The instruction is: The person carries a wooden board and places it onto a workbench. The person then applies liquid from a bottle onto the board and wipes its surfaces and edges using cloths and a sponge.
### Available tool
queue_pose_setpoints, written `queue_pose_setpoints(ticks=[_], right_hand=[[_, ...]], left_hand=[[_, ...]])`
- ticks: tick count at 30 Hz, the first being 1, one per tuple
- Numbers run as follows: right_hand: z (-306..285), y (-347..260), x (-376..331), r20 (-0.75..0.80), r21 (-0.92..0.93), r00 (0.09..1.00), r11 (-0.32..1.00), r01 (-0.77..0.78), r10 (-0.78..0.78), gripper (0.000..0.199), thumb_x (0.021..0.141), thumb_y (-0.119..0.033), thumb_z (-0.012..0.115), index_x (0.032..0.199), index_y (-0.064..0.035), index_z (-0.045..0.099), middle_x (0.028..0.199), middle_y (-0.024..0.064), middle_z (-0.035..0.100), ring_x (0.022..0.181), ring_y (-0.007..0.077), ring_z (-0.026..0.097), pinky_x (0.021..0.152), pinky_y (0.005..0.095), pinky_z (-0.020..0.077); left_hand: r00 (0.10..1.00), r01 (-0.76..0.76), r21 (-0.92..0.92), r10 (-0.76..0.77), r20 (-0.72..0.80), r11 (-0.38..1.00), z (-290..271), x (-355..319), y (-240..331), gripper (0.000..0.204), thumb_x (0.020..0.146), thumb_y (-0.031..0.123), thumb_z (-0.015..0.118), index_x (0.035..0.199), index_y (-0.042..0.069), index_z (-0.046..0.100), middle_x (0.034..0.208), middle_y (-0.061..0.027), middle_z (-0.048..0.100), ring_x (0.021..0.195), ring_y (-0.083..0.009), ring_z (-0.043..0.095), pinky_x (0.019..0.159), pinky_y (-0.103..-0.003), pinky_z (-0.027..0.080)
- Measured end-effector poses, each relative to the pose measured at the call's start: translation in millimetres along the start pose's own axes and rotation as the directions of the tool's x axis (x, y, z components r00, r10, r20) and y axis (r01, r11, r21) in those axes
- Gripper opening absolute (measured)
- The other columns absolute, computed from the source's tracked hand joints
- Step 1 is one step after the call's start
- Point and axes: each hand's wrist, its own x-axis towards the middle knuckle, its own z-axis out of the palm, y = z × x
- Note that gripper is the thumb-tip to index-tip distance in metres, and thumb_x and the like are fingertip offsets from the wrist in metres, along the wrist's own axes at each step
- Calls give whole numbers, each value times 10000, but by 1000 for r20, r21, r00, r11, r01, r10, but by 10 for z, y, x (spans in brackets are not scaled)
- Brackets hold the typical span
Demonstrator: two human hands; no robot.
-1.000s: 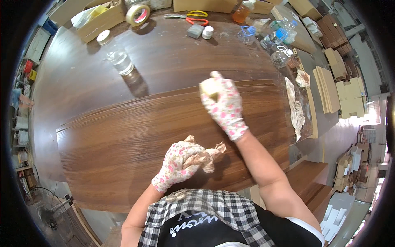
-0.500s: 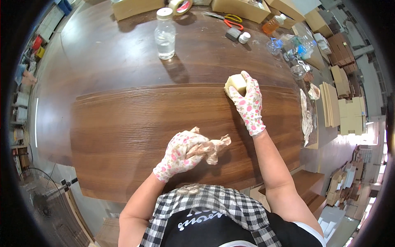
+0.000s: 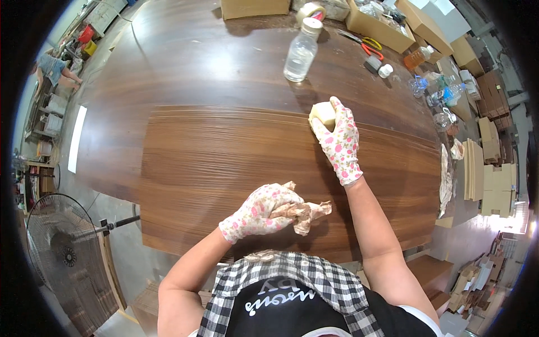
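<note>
A brown wood-grain board (image 3: 224, 151) lies on a larger dark brown table (image 3: 185, 73) in front of me. My right hand (image 3: 340, 137), in a white glove with pink flowers, grips a pale yellow sponge block (image 3: 322, 114) at the board's far edge. Nearer to me, my left hand (image 3: 261, 210) wears a matching glove. Its fingers are closed round a crumpled, brown-stained cloth (image 3: 303, 215), whose loose end hangs out to the right. Beyond the sponge stands a clear bottle (image 3: 300, 53) with a white cap, partly filled with clear liquid.
Scissors (image 3: 368, 46), a small white bottle (image 3: 385, 71) and an amber bottle (image 3: 418, 57) sit at the far right. Cardboard boxes (image 3: 255, 8) line the back. Plastic bottles (image 3: 443, 95) and a rag (image 3: 445, 180) lie along the right edge. A floor fan (image 3: 64, 247) stands left.
The view has swung left, so the table and its things appear farther right. Along the board's far edge, my right hand with the sponge has moved left. Both hands keep their holds.
</note>
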Motion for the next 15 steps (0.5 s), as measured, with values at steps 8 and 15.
queue_pose_setpoints(ticks=[8,15], right_hand=[[853,-1137,-31,64,8,997,999,41,-41,584,749,-223,733,1253,-36,505,1085,147,580,992,298,594,855,381,479],[1611,-2010,101,191,190,964,970,150,-186,569,752,-192,720,1253,-25,510,1106,166,573,1033,308,574,882,378,476]], left_hand=[[998,35,26,-36,47,999,-1043,-849,-99,320,765,239,674,1060,121,641,996,-89,643,998,-315,577,908,-419,437],[988,-143,-18,142,-60,990,-992,-977,-249,270,724,221,671,969,111,646,923,-78,655,899,-292,606,833,-414,467]])
